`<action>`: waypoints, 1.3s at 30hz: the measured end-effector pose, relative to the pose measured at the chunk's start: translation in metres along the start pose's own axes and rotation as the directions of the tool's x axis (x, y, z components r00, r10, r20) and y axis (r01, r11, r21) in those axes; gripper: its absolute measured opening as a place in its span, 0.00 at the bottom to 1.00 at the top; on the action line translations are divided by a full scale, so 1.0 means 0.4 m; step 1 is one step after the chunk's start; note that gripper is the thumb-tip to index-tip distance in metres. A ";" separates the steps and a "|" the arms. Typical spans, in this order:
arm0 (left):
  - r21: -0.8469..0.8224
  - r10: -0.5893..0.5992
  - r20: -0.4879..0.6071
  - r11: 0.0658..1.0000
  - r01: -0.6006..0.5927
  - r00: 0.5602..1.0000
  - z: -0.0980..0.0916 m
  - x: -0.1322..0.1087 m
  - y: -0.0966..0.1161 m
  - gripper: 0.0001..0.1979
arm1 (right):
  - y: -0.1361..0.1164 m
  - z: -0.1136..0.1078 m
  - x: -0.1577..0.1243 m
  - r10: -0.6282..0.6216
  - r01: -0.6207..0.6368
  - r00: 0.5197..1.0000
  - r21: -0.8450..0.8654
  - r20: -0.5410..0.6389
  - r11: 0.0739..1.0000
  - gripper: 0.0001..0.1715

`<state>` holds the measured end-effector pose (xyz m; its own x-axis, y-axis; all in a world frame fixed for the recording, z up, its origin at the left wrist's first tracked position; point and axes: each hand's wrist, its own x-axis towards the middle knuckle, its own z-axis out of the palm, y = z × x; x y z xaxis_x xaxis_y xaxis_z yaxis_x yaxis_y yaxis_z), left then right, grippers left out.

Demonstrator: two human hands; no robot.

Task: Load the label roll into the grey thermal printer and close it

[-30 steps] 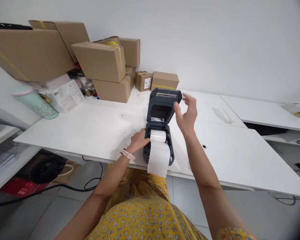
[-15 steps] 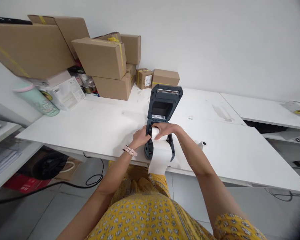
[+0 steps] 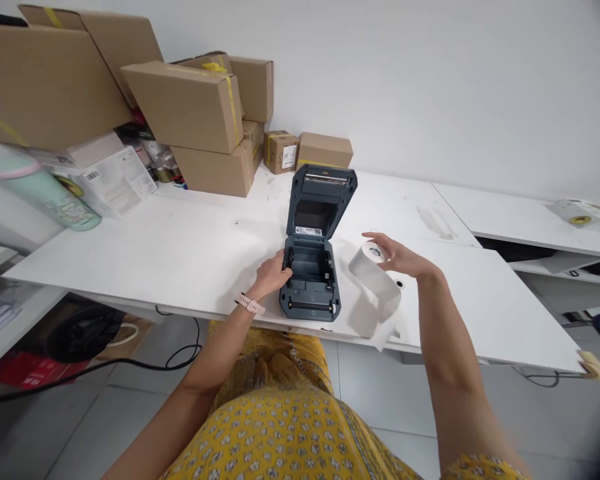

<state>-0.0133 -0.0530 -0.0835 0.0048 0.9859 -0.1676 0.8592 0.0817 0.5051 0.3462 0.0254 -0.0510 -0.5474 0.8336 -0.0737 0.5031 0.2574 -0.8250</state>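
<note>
A dark grey label printer (image 3: 310,310) stands on the white table with its lid (image 3: 325,200) raised and its roll bay showing no roll. My left hand (image 3: 271,275) grips the printer's left side wall, thumb over the inner edge. To the right of the printer, my right hand (image 3: 397,257) holds a white label paper roll (image 3: 365,257) by its upper part. A loose strip of paper (image 3: 380,290) curls from the roll toward the table's front edge. Partly behind that strip, a small dark core end (image 3: 399,284) shows on the table.
Cardboard boxes (image 3: 185,107) are stacked at the back left, with two smaller boxes (image 3: 325,149) against the wall. A mint-green bottle (image 3: 55,197) leans at the left beside a white box (image 3: 115,183). Another white roll (image 3: 580,213) lies far right. Cables (image 3: 180,360) hang below the table.
My right hand has lifted the paper roll out of the printer and moved it to the right, its loose strip trailing. My left hand stays at the printer's left side.
</note>
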 end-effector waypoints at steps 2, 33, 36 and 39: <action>-0.007 -0.007 -0.002 1.000 0.007 1.000 -0.001 0.000 0.002 0.34 | 0.036 0.022 0.018 0.065 -0.065 0.998 -0.021 0.004 0.998 0.48; -0.106 0.043 -0.022 0.993 -0.045 0.999 0.009 -0.003 -0.013 0.35 | -0.256 0.251 -0.036 -0.163 0.164 0.986 -0.030 0.026 0.986 0.27; -0.140 0.029 -0.041 0.990 -0.035 0.999 0.014 -0.012 -0.011 0.34 | -0.249 0.321 0.056 -0.150 0.144 0.989 -0.277 0.000 0.950 0.21; -0.183 -0.007 -0.080 0.983 -0.007 0.997 0.025 -0.020 -0.011 0.33 | -0.209 0.355 0.083 -0.191 0.163 0.982 -0.454 -0.016 0.876 0.19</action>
<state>-0.0120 -0.0625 -0.0928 -0.0424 0.9937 -0.1033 0.7507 0.1000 0.6530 0.1910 -0.0380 -0.0641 -0.6223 0.7771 0.0941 0.6553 0.5830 -0.4804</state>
